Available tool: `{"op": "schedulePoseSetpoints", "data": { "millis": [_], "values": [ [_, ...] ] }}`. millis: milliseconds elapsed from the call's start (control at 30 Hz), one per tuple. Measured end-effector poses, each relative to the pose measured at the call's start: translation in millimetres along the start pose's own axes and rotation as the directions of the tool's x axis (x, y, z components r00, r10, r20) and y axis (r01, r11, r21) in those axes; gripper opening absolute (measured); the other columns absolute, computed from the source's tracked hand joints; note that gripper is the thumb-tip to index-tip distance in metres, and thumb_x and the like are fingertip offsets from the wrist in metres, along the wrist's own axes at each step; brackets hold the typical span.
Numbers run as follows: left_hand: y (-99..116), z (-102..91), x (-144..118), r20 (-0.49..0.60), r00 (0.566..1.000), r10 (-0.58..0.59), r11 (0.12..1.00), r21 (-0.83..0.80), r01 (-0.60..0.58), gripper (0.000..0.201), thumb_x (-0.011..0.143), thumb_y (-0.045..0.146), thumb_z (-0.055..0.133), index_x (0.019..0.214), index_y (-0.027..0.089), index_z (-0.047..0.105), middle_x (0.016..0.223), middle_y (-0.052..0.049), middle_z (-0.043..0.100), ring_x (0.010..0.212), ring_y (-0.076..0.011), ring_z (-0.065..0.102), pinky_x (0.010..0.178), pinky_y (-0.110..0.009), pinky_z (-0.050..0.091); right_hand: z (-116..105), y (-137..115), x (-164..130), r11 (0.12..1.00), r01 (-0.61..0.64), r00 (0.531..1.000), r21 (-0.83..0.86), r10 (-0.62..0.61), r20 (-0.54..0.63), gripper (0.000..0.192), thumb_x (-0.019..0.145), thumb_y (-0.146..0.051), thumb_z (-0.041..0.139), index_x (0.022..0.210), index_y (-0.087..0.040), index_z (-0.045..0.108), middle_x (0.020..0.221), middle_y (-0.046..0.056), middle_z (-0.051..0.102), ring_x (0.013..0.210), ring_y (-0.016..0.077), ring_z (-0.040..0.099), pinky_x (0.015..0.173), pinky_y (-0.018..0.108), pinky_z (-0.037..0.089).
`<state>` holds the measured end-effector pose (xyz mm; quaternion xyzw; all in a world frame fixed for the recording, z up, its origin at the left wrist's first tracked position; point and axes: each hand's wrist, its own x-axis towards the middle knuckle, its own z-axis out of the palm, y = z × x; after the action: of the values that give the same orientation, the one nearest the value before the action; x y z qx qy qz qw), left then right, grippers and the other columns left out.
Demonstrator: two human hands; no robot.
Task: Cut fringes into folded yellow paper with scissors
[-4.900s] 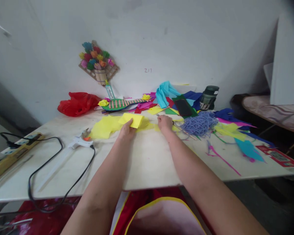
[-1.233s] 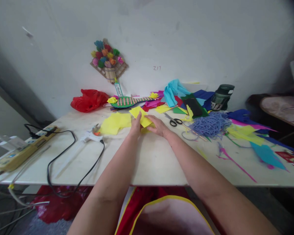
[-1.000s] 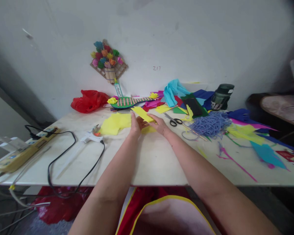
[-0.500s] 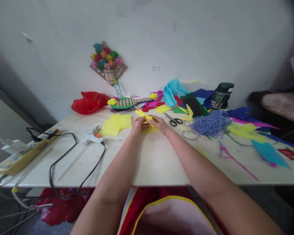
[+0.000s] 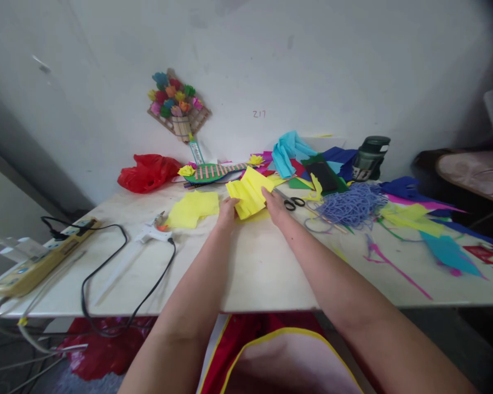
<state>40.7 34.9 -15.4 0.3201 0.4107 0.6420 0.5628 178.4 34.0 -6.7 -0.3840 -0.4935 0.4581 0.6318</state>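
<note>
Bare tabletop (image 5: pixel 250 262) open nearer than both hands, scissors (image 5: pixel 290 203) just beside the right hand (image 5: pixel 276 206), yarn pile (image 5: pixel 349 203) further right, glue gun (image 5: pixel 150 232) and yellow sheet (image 5: pixel 193 208) beside the left hand (image 5: pixel 227 213)

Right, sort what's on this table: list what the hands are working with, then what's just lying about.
In hand:
- pleated yellow paper, held by left hand and right hand

Lying about:
- scissors
- glue gun
- flat yellow sheet
- purple cord pile
- red bag
- power strip
</note>
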Motion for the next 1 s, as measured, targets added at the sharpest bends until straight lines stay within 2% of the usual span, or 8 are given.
{"op": "schedulePoseSetpoints", "data": {
  "millis": [133,233,333,567,767,1000],
  "values": [
    [-1,-0.7,2,0.013,1.0,0.015,0.999,-0.047,-0.014,0.022,0.054,0.016,0.055,0.076,0.014,0.056,0.066,-0.005,0.061,0.072,-0.0229,0.063,0.067,-0.036,0.051,0,3,3,0.987,-0.044,0.999,0.154,0.048,-0.017,0.037,0.072,-0.042,0.056,0.096,-0.014,0.058,0.081,0.006,0.067,0.078,0.0173,0.064,0.065,0.03,0.053],
    [-2,-1.6,2,0.059,0.997,0.057,0.998,-0.043,-0.054,0.02,0.055,0.016,0.056,0.075,0.013,0.056,0.067,-0.005,0.062,0.07,-0.0226,0.063,0.067,-0.036,0.051,1,1,3,0.977,-0.064,0.997,0.203,0.07,-0.021,0.032,0.072,-0.037,0.059,0.094,-0.013,0.057,0.075,0.004,0.066,0.068,0.016,0.064,0.052,0.026,0.053],
    [-3,-2.7,2,0.051,0.995,0.087,0.996,-0.028,-0.085,0.017,0.055,0.016,0.057,0.072,0.013,0.056,0.064,-0.004,0.062,0.069,-0.0223,0.063,0.067,-0.036,0.05,1,-2,3,0.97,-0.076,0.996,0.231,0.085,-0.029,0.027,0.071,-0.03,0.061,0.091,-0.013,0.057,0.071,0.003,0.065,0.061,0.0142,0.064,0.045,0.022,0.052],
    [-1,-2.8,0,0.049,0.993,0.103,0.993,-0.054,-0.101,0.018,0.054,0.014,0.058,0.072,0.013,0.056,0.063,-0.004,0.062,0.067,-0.0214,0.062,0.066,-0.034,0.05,-4,-5,6,0.94,-0.097,0.992,0.327,0.119,-0.047,0.021,0.072,-0.024,0.061,0.09,-0.015,0.055,0.069,0.001,0.065,0.057,0.012,0.064,0.044,0.018,0.05],
    [0,-2.2,-1,0.04,0.996,0.083,0.996,-0.037,-0.082,0.018,0.054,0.015,0.058,0.073,0.014,0.057,0.063,-0.004,0.061,0.067,-0.0212,0.062,0.066,-0.034,0.05,-8,-12,6,0.912,-0.117,0.989,0.394,0.145,-0.041,0.022,0.073,-0.025,0.06,0.092,-0.016,0.054,0.069,0.0,0.065,0.051,0.0108,0.062,0.043,0.02,0.05],
    [2,-1.7,-1,0.01,0.997,0.075,0.997,-0.034,-0.074,0.016,0.054,0.015,0.057,0.07,0.015,0.055,0.063,-0.003,0.061,0.065,-0.0192,0.062,0.063,-0.031,0.05,-13,-13,11,0.896,-0.092,0.971,0.435,0.178,-0.16,0.023,0.075,-0.027,0.057,0.095,-0.017,0.052,0.059,-0.006,0.06,0.032,0.0051,0.046,0.039,0.02,0.049]
  ]
}}
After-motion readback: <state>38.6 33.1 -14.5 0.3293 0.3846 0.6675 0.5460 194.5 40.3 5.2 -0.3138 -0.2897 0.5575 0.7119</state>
